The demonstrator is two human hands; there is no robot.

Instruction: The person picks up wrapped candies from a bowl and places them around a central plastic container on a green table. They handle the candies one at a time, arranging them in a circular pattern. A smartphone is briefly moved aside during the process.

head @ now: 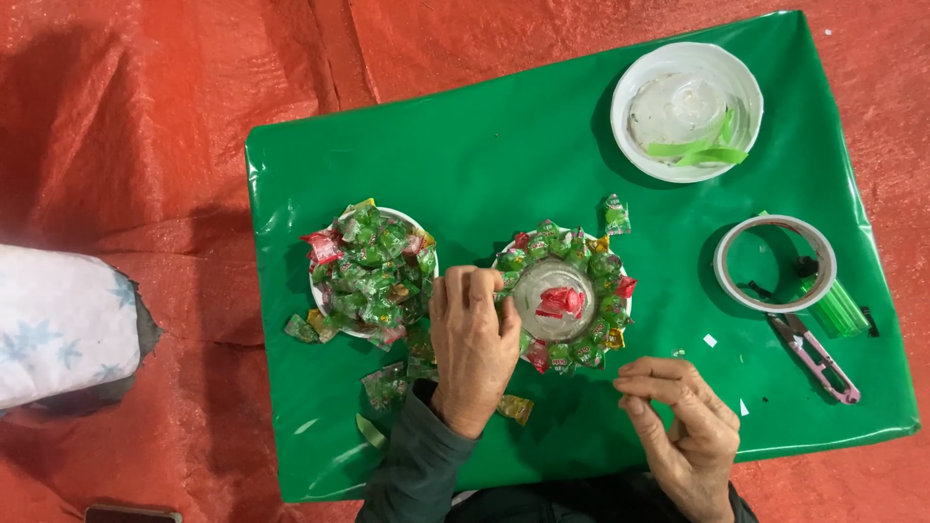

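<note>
The floor [145,97] is covered w/ an orange-red woven tarp, creased in places, w/ a seam running down near the top centre. On it sits a low rectangular surface [504,145] wrapped in glossy green plastic sheet, slightly rotated in view, its far right corner highest. The sheet is smooth, w/ small wrinkles at the left edge and soft glare spots from light overhead. A broad dark shadow falls across the tarp at upper left. At the left edge lies a white cloth bundle [58,324] w/ pale blue star-like print, approx. level w/ the surface's near side. No walls or windows in view.
</note>
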